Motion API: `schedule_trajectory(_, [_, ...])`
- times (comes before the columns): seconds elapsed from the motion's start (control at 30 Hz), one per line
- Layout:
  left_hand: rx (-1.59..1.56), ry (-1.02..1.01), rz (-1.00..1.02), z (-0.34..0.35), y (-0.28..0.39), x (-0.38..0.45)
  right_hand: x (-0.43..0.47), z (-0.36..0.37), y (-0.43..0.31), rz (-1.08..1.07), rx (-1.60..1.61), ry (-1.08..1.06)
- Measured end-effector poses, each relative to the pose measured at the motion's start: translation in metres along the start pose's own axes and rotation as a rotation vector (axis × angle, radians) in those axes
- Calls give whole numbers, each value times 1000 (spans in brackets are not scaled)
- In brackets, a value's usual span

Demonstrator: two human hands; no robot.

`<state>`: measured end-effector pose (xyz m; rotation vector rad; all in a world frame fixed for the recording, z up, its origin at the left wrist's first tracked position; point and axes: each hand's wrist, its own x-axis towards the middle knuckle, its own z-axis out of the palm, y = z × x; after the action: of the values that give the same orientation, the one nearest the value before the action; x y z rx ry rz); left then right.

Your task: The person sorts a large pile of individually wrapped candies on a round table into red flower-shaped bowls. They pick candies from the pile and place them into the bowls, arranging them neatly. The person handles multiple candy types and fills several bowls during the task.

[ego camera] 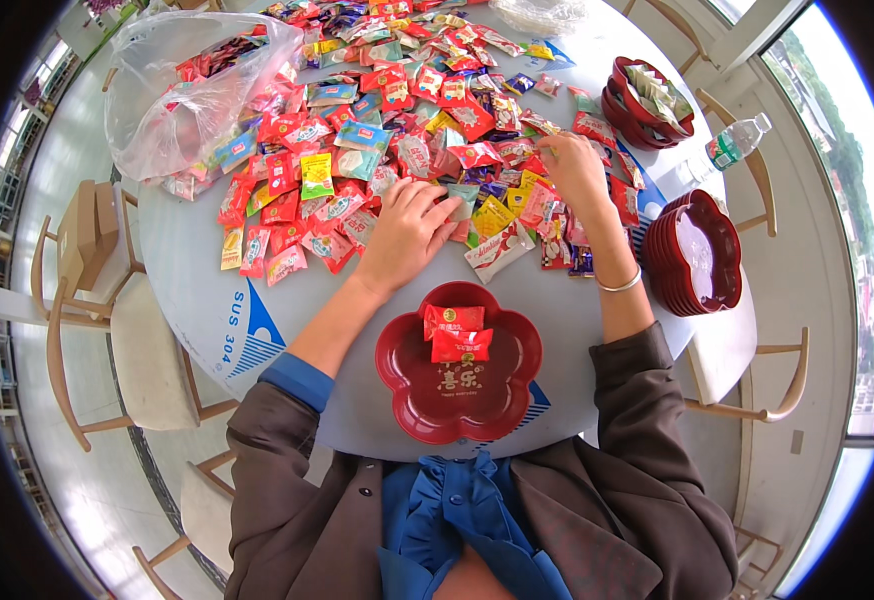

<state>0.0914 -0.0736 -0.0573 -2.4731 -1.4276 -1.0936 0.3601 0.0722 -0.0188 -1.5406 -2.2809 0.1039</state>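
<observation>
A big pile of wrapped sweets in red, yellow, blue, purple and pale green covers the middle of the round table. My left hand rests palm down at its near edge, fingers apart and thumb by a grey-green packet. Further right, my right hand reaches into the pile among red packets. Its fingertips are partly hidden, so whether they pinch anything is unclear. Between my forearms sits a dark red flower-shaped plastic tray, with two red wrapped sweets in its upper part.
A clear plastic bag slumps at the left, over more sweets. Along the right stand a stack of empty red trays, red trays holding pale packets, and a clear bottle. Wooden chairs surround the table.
</observation>
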Motion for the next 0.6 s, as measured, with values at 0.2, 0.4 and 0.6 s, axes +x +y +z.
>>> schedule_trajectory(0.2, [10,-8,-5,0,-1,-1,0,-11,-9,63,-44,-128])
schedule_trajectory(0.4, [7,-18,-7,0,0,0,5,-7,-5,45,435,-179])
schedule_trajectory(0.6, [34,19,12,-2,1,1,6,-7,-27,37,825,-34])
